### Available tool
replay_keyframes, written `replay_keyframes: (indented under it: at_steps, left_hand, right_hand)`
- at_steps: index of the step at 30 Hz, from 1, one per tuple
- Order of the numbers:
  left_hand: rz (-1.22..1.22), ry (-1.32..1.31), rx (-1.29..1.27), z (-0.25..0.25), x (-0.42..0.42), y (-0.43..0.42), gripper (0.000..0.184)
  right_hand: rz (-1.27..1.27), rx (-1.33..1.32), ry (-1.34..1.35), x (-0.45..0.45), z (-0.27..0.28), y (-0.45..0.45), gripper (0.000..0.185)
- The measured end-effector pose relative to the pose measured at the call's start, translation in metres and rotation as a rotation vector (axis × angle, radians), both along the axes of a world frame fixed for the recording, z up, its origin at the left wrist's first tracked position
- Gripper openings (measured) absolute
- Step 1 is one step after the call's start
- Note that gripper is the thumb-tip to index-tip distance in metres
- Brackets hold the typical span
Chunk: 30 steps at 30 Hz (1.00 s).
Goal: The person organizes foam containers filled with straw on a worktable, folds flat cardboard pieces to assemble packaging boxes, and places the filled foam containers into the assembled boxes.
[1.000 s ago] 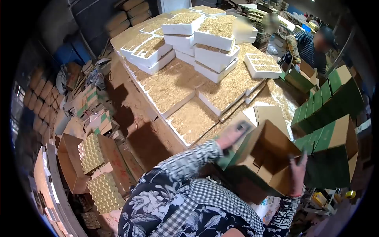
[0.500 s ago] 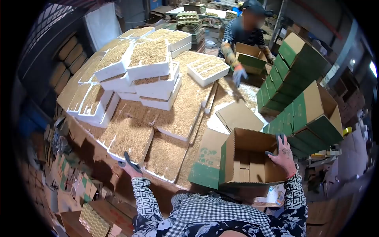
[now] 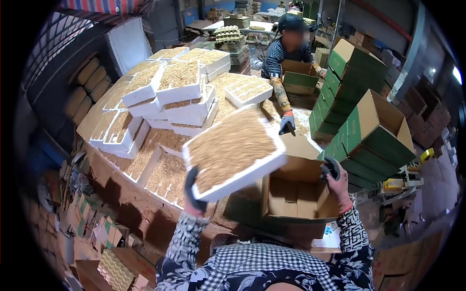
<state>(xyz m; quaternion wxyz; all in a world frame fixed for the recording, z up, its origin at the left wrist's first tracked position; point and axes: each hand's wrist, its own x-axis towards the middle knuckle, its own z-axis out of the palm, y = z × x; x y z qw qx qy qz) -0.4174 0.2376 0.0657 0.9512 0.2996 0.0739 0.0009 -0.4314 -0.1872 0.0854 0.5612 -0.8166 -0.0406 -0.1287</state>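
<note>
My left hand (image 3: 195, 196), in a pink and black glove, is closed on the near left edge of a white foam tray (image 3: 235, 150) filled with tan husk-like material. The tray is raised, tilted and blurred by motion, its right end over the left part of an open cardboard box (image 3: 293, 211). My right hand (image 3: 336, 182) grips the right wall of this box at its rim, fingers curled. The box's inside shows bare flaps at the bottom. Left of my left hand lies another filled tray (image 3: 165, 182) at the table edge.
Stacked white foam trays (image 3: 182, 94) with husk fill the table's left and middle. Green-and-brown cartons (image 3: 371, 126) stand stacked at right. Across the table a co-worker (image 3: 286, 53) leans over an open carton (image 3: 298, 80), one gloved hand (image 3: 287, 121) reaching forward. An egg tray (image 3: 115, 269) lies lower left.
My left hand has taken hold of a husk-filled tray and lifted it up and right toward the box. My right hand stays at the box's right wall. The co-worker's gloved hand has moved lower.
</note>
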Motion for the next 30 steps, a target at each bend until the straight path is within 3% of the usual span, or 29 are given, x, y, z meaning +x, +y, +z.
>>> replay_keyframes:
  at_steps: [1,2,3,5,6,7,8,9,10,11,13,14,15,16,17,18,19,20,21,22,23,24,25,28,30]
  left_hand:
    - [-0.118,-0.001,-0.083,0.013,0.007,-0.024,0.052]
    - [-0.185,-0.008,-0.033,0.032,0.009,-0.050,0.049]
    - [-0.251,-0.017,0.016,0.047,0.008,-0.075,0.046]
    - [-0.397,0.019,-0.085,0.023,0.030,-0.112,0.043]
    - [-0.237,-0.443,0.566,0.011,0.035,-0.121,0.042]
    - [-0.038,-0.892,1.214,0.004,0.036,-0.128,0.041]
    - [0.026,-0.942,1.300,0.006,0.037,-0.134,0.042]
    - [-0.201,-0.569,0.849,0.010,0.032,-0.147,0.041]
    - [-0.267,-0.523,0.748,-0.001,0.037,-0.151,0.041]
    - [-0.330,-0.479,0.645,-0.013,0.042,-0.152,0.042]
    - [-0.063,-0.863,1.225,0.008,0.022,-0.143,0.047]
    - [-0.016,-0.754,1.325,0.006,0.017,-0.148,0.047]
    - [0.030,-0.643,1.424,0.002,0.013,-0.156,0.047]
    - [-0.059,-0.437,1.056,-0.027,0.018,-0.161,0.045]
    - [-0.287,-0.187,0.509,-0.017,0.011,-0.165,0.042]
    - [-0.232,-0.229,0.539,-0.038,0.012,-0.174,0.041]
    - [-0.181,-0.272,0.569,-0.061,0.010,-0.177,0.041]
    - [-0.210,-0.255,0.471,-0.047,0.000,-0.174,0.041]
    - [-0.221,-0.268,0.489,-0.031,-0.006,-0.162,0.042]
    - [-0.200,-0.345,0.520,-0.034,-0.008,-0.152,0.043]
    - [-0.166,-0.452,0.623,-0.039,-0.004,-0.141,0.044]
    - [-0.118,-0.557,0.721,-0.041,-0.001,-0.130,0.045]
    - [-0.361,-0.194,0.177,-0.041,0.006,-0.122,0.045]
    - [-0.164,-0.447,0.545,-0.077,0.026,-0.102,0.052]
    - [-0.214,-0.296,0.578,-0.079,0.056,-0.089,0.055]
  right_hand:
    - [0.034,0.332,0.127,-0.004,0.004,-0.002,0.059]
    - [0.141,0.476,0.016,-0.003,0.002,-0.011,0.060]
    - [0.120,0.542,0.122,-0.001,-0.004,-0.029,0.072]
    - [0.119,0.861,0.005,-0.015,0.050,0.006,0.082]
    - [0.271,0.901,0.059,-0.026,0.065,0.000,0.089]
    - [0.378,1.091,0.143,-0.033,0.066,-0.009,0.077]
    - [0.186,0.640,0.081,-0.040,0.052,-0.024,0.067]
    - [-0.005,0.189,0.026,-0.049,0.035,-0.040,0.058]
    - [0.034,-0.009,-0.033,-0.058,0.028,-0.052,0.040]
    - [-0.065,0.446,0.094,-0.067,0.036,-0.036,0.037]
    - [-0.106,0.738,0.073,-0.098,0.050,-0.026,0.039]
    - [-0.158,0.771,0.155,-0.109,0.050,-0.036,0.043]
    - [-0.185,0.610,0.094,-0.122,0.061,-0.028,0.033]
    - [-0.212,0.579,0.078,-0.128,0.066,-0.019,0.032]
    - [-0.234,0.549,0.054,-0.131,0.067,-0.013,0.031]
    - [-0.179,0.179,-0.001,-0.130,0.060,-0.021,0.029]
    - [-0.150,0.160,0.064,-0.128,0.054,-0.023,0.030]
    - [-0.121,0.138,0.129,-0.123,0.054,-0.017,0.031]
    - [-0.120,0.465,0.308,-0.110,0.070,0.013,0.035]
    - [-0.116,0.344,0.256,-0.108,0.068,0.023,0.031]
    - [-0.173,0.455,0.382,-0.099,0.032,0.003,0.035]
    - [-0.128,0.351,0.305,-0.090,0.032,0.013,0.038]
    - [-0.117,0.367,0.317,-0.089,0.039,0.026,0.039]
    - [-0.109,0.493,0.455,-0.088,0.052,0.041,0.040]
    - [-0.188,0.604,0.501,-0.091,0.040,0.029,0.040]
